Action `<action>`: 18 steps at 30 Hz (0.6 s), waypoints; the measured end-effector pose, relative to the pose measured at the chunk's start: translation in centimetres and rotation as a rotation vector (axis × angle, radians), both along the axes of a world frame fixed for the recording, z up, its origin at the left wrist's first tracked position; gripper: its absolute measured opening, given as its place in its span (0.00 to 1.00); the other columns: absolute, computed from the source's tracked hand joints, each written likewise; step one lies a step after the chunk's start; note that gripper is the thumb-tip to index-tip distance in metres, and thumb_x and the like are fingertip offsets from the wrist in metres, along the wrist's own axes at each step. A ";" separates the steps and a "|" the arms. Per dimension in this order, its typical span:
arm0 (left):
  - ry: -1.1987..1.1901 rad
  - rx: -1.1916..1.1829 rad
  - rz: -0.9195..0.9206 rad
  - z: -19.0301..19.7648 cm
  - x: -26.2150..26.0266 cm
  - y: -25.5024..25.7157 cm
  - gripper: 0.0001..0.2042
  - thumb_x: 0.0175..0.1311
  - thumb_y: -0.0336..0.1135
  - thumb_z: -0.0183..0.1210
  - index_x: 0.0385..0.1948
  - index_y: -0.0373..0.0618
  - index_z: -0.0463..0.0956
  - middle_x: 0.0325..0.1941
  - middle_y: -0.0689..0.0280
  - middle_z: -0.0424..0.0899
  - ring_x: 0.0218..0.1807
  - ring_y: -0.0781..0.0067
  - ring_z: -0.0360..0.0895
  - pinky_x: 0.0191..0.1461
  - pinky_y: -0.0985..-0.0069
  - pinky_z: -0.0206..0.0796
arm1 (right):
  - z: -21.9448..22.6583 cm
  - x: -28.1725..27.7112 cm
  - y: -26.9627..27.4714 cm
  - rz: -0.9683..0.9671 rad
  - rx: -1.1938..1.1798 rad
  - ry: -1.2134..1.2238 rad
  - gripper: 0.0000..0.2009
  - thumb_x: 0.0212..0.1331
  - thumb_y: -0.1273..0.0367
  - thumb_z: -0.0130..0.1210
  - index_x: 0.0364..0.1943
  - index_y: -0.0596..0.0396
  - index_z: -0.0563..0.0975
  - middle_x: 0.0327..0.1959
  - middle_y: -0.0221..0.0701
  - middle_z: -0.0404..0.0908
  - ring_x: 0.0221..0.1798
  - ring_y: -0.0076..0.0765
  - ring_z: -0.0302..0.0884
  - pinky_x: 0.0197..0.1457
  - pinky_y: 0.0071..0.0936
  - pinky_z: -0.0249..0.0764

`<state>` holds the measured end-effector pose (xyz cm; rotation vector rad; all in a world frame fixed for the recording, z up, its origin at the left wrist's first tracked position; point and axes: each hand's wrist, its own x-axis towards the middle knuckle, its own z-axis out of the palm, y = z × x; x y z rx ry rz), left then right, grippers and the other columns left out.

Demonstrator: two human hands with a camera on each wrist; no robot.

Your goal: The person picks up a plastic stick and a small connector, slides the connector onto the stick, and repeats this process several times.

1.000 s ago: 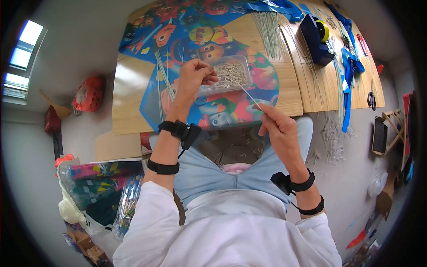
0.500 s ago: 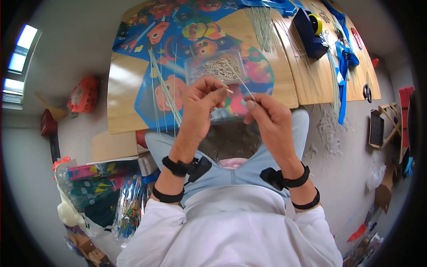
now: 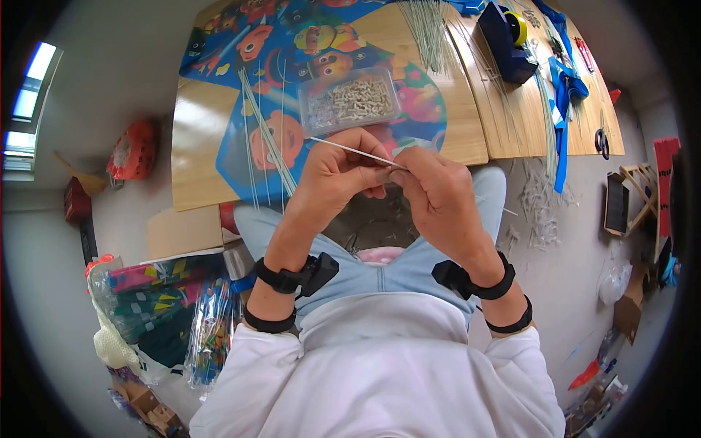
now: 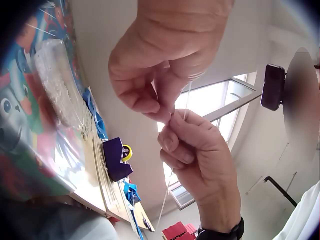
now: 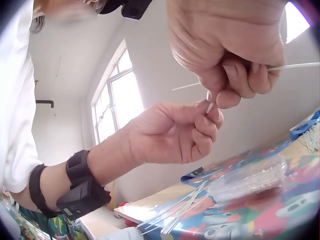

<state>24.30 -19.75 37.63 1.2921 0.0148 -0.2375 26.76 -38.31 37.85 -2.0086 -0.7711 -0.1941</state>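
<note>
Both hands meet at their fingertips above the lap, just in front of the table edge. My right hand (image 3: pixel 447 196) pinches a thin white stick (image 3: pixel 345 149), which slants across above the left fingers and sticks out past the right hand as well. My left hand (image 3: pixel 328 179) pinches a tiny white piece (image 5: pixel 210 107) between thumb and forefinger, right at the right fingertips; most of it is hidden by the fingers. Beyond the hands, a clear plastic box (image 3: pixel 358 125) of small whitish pieces stands on the colourful cartoon sheet (image 3: pixel 420 135).
Loose thin sticks (image 3: pixel 266 139) lie left of the box, and a thick bundle of sticks (image 3: pixel 426 33) lies at the back. To the right are a tape dispenser (image 3: pixel 504 55), blue ribbon (image 3: pixel 562 109) and scissors (image 3: pixel 602 143). White scraps (image 3: pixel 544 212) litter the floor.
My left hand has come from over the box down towards the lap and met the right hand. The stick, earlier pointing at the box, now lies across the left hand's fingers.
</note>
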 end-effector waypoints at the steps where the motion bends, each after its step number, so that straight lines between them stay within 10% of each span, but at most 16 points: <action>1: 0.023 -0.022 -0.011 0.4 -0.1 -0.1 0.06 0.61 0.21 0.63 0.37 0.38 0.78 0.36 0.66 0.84 0.36 0.80 0.81 0.37 0.82 0.74 | -0.1 0.0 -0.1 0.000 0.006 0.005 0.05 0.56 0.79 0.56 0.30 0.57 0.72 0.24 0.41 0.76 0.26 0.54 0.76 0.25 0.40 0.68; 18: 0.136 -0.339 0.332 -3.0 -0.3 1.4 0.08 0.63 0.22 0.63 0.42 0.40 0.80 0.35 0.68 0.84 0.33 0.79 0.81 0.40 0.84 0.75 | 0.0 -2.7 -1.6 -0.148 -0.052 0.192 0.08 0.60 0.78 0.56 0.42 0.58 0.81 0.28 0.41 0.82 0.26 0.47 0.79 0.28 0.33 0.71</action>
